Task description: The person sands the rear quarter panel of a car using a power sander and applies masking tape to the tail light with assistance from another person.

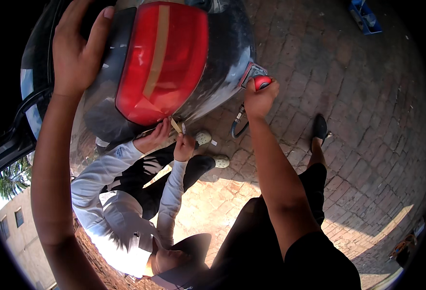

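My right hand [262, 100] is wrapped round a red-topped air sander [261, 82]. The sander's flat grey pad [251, 71] is against the curved edge of the dark car's rear panel [227, 63]. An air hose [239, 126] hangs below my grip. My left hand [79, 53] lies on the car's body to the left of the red tail light [174, 53], thumb apart from the fingers and nothing held; some fingertips are cut off at the top. A strip of tan masking tape [157, 48] runs down the tail light.
A co-worker in a white long-sleeved top [121, 212] crouches below the tail light, both hands [185, 147] at a piece of tape [175, 125] by its lower edge. A blue tray [366, 17] with items sits on the brick paving [367, 125], far right.
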### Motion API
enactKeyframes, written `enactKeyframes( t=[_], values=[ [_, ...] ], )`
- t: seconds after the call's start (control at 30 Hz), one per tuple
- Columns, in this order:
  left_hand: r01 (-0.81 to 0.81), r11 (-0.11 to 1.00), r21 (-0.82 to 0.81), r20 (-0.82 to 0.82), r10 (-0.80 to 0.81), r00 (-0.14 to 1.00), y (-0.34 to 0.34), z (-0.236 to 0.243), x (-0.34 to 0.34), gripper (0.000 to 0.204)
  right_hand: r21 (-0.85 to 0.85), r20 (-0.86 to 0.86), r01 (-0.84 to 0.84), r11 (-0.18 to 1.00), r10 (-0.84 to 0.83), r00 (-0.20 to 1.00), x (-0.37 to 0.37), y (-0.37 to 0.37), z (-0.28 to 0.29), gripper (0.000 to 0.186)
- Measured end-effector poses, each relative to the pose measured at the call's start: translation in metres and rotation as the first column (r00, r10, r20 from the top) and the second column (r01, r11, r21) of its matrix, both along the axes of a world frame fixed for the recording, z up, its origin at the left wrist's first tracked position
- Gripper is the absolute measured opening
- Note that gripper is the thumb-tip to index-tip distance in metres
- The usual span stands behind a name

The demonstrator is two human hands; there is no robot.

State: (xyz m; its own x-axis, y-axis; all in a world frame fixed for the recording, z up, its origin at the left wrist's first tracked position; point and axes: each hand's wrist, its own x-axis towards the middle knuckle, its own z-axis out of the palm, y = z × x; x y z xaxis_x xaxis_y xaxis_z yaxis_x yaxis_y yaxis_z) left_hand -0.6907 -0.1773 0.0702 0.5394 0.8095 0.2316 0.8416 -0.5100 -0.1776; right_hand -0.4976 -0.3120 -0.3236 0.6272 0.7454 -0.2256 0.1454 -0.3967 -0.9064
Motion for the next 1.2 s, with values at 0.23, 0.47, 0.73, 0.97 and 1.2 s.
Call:
enactKeyframes(
  t=[0.23, 0.47, 0.73, 0.97, 1.2],
  values=[
    [-0.03, 0.999, 0.038, -0.032, 0.031, 0.999, -0.003, -0.001, 0.002, 0.046, 0.192, -0.118, -0.158, 0.969, 0.182, 0.976, -0.023, -0.043, 0.03, 0.06],
    [-0.002, 0.999, 0.042, -0.086, 0.006, 0.996, -0.004, 0.002, 0.002, 0.047, 0.084, -0.113, -0.133, 0.987, 0.142, 0.983, -0.011, -0.032, 0.017, 0.062],
    [-0.016, 1.0, 0.025, -0.087, 0.019, 0.996, -0.002, 0.005, 0.009, 0.047, 0.118, -0.06, -0.181, 0.976, 0.189, 0.98, -0.005, -0.049, 0.015, 0.061],
    [0.01, 0.999, 0.044, -0.012, -0.009, 1.0, -0.007, 0.001, 0.027, 0.042, 0.116, -0.032, -0.248, 0.962, 0.254, 0.967, 0.013, -0.026, 0.027, 0.062],
    [0.029, 0.999, 0.044, -0.05, -0.027, 0.998, -0.006, 0.005, 0.027, 0.044, 0.153, -0.012, -0.222, 0.963, 0.226, 0.974, 0.029, 0.005, 0.025, 0.058]
  ],
)
